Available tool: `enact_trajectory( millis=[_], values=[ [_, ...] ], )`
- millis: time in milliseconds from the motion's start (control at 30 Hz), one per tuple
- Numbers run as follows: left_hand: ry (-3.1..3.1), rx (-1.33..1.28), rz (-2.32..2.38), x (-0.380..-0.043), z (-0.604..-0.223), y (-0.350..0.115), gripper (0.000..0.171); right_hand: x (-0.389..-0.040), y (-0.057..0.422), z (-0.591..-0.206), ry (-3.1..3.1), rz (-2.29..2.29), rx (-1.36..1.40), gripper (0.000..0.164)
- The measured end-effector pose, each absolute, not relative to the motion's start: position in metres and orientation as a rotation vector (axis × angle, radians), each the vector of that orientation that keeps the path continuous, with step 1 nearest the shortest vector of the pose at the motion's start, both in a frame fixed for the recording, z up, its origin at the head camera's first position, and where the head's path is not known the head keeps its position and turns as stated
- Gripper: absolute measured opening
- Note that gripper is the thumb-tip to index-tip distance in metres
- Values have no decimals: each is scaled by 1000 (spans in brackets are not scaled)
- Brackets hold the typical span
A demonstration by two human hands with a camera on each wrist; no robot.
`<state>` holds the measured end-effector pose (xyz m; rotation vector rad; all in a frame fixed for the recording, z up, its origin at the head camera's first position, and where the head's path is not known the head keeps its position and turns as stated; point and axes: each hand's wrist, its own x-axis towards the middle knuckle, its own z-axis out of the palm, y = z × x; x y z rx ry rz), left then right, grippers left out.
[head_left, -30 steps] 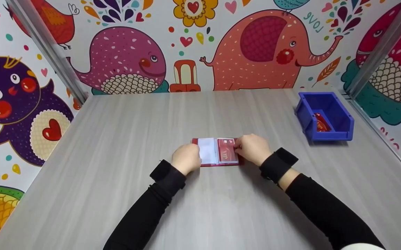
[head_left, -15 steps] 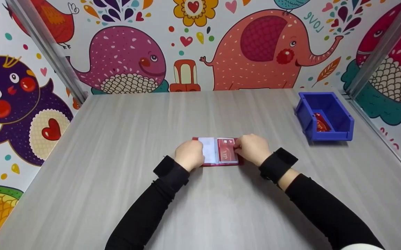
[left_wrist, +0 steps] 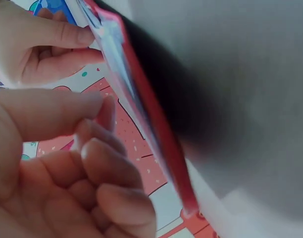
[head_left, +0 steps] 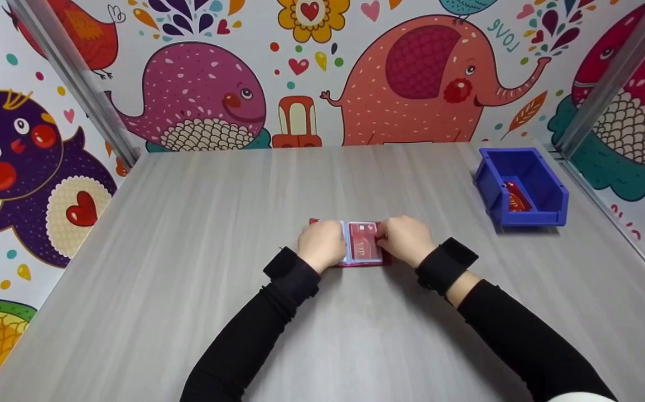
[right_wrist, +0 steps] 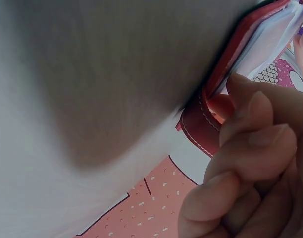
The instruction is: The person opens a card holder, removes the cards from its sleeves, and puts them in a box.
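A small red card holder [left_wrist: 154, 106] lies spread on the table, with clear sleeves inside. Through its right sleeve shows a red card [head_left: 362, 243] with "VIP" printed on it. My right hand [head_left: 406, 240] pinches the holder's right edge, the thumb on the sleeves. Beside that thumb, in the right wrist view, a stitched red strap [right_wrist: 198, 124] sticks out. My left hand [head_left: 322, 245] is over the left page and hides most of it. Its thumb and forefinger tips meet, the other fingers are curled, and nothing shows between them in the left wrist view.
A blue plastic bin [head_left: 532, 219] stands at the back right of the wood-grain table [head_left: 216, 201]. Inside it lie red cards [head_left: 518, 198]. Walls printed with cartoon animals and metal posts [head_left: 85, 84] border the table at the back and sides.
My left hand has moved to the right, from the holder's left edge to over its left page, which it now mostly covers. My right hand has stayed at the right edge.
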<state>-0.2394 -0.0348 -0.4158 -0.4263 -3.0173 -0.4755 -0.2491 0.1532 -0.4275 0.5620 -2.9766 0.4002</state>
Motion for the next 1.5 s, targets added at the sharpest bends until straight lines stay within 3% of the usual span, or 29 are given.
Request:
enact_trajectory(
  millis=[400, 1033, 1500],
  values=[
    [-2971, -461, -609, -242, -424, -28, 31, -250, 155, -429, -2945, 413, 584, 8],
    [-3089, -388, -521, -242, -425, -20, 9, -249, 153, -429, -2939, 366, 590, 4],
    [-3183, -234, -525, -244, -421, -15, 15, -247, 151, -433, -2892, 296, 577, 9]
  ],
)
